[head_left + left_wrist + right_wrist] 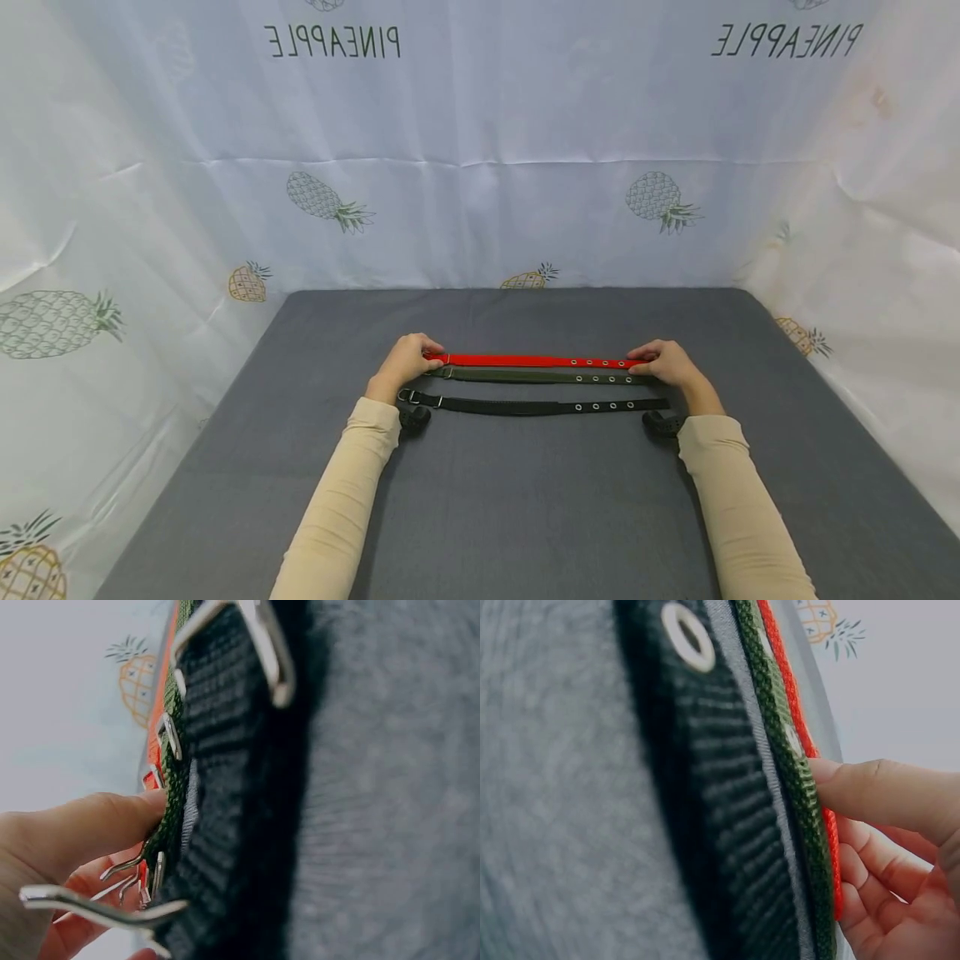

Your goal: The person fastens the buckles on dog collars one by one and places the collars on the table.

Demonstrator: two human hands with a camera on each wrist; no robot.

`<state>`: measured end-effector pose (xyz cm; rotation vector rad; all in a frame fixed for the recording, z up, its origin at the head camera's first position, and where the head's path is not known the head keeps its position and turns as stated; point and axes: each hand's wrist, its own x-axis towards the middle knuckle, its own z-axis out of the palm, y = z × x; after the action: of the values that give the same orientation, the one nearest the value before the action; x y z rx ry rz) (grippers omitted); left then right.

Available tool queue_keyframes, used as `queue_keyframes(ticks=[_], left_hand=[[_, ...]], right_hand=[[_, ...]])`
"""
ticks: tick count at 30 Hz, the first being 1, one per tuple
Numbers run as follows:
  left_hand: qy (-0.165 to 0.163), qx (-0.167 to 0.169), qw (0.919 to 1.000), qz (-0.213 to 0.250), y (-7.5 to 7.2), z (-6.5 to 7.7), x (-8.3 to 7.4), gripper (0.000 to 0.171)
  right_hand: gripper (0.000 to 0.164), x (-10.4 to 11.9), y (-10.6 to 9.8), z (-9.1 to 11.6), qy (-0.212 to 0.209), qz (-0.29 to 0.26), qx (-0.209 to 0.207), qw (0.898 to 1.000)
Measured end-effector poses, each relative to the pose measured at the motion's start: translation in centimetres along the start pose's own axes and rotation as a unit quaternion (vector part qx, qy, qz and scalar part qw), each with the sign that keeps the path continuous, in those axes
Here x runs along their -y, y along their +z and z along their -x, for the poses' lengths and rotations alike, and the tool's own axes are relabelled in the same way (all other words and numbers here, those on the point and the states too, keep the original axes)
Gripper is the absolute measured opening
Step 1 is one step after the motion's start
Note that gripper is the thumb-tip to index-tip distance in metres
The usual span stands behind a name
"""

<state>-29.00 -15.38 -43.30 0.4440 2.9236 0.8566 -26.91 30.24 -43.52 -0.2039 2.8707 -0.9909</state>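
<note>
Three belt-like collars lie side by side, stretched left to right with buckles at the left and eyelets at the right. Farthest back is the red collar [510,361]. My left hand [405,364] pinches its buckle end, and my right hand [670,365] pinches its eyelet end between thumb and fingers. Just in front runs the green collar [517,377], whose right end is partly hidden by the right hand. Nearest to me, the black collar [517,407] lies apart from both hands. Its metal buckle [105,907] looms large in the left wrist view.
The collars are on a grey cloth-covered table [517,508]. A white curtain [480,225] printed with pineapples hangs behind and along both sides. Black rounded devices [414,422] sit under the wrists, close to the black collar's ends.
</note>
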Motion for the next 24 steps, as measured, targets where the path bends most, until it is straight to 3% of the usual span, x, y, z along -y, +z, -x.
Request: queue_keyframes(ticks=[15,24], left_hand=[[-0.020,0.068,0.9964,-0.047,-1.6,-0.6,-0.7,0.022],[0.019,0.070,0.9908,-0.114,-1.9,-0.8,-0.7,0.019]], right_hand=[[0.029,0.1,0.1,-0.4,0.001,0.018,0.001,1.000],[0.027,0.3,-0.2,-0.4,0.001,0.022,0.002,1.000]])
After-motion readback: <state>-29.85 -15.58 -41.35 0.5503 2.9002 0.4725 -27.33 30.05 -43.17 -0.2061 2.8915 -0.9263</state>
